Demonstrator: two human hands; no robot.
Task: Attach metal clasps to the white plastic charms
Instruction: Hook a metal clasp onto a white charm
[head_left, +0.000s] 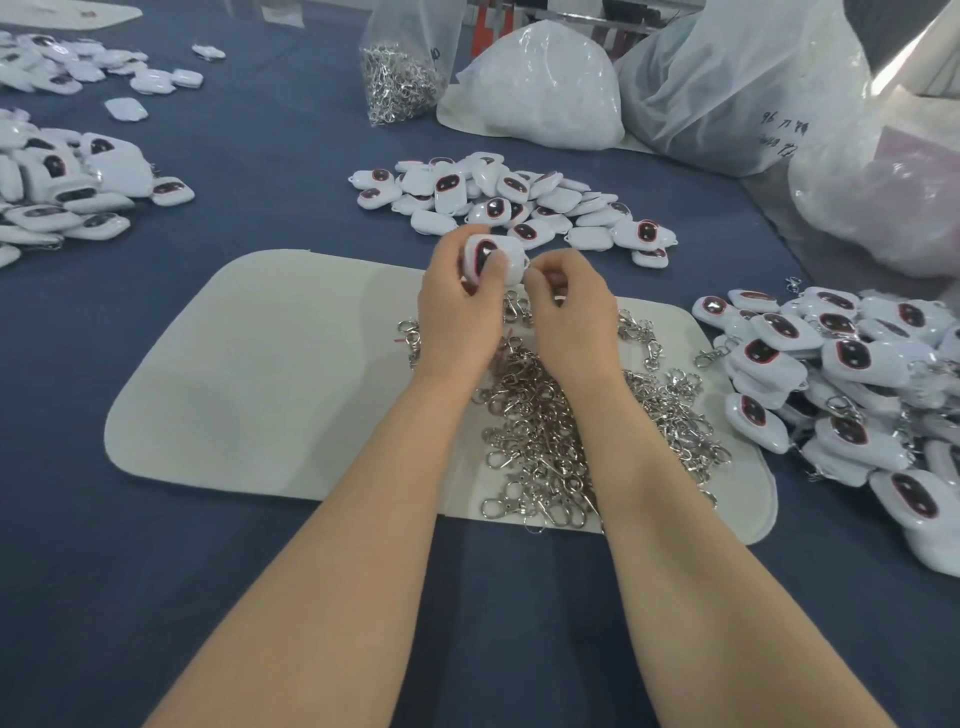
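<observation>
My left grip (460, 296) clamps the charm (496, 254), its loop end pointing right at my right grip (558, 291), pinched there on something I can't make out.

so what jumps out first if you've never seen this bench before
Two hands at centre: the left hand grips a white charm while the right hand pinches at its edge. Beneath them a heap of clasps covers a pale mat. Charm piles ring the blue table.

Left hand (457, 306) and right hand (566, 306) together, fingers curled.
</observation>
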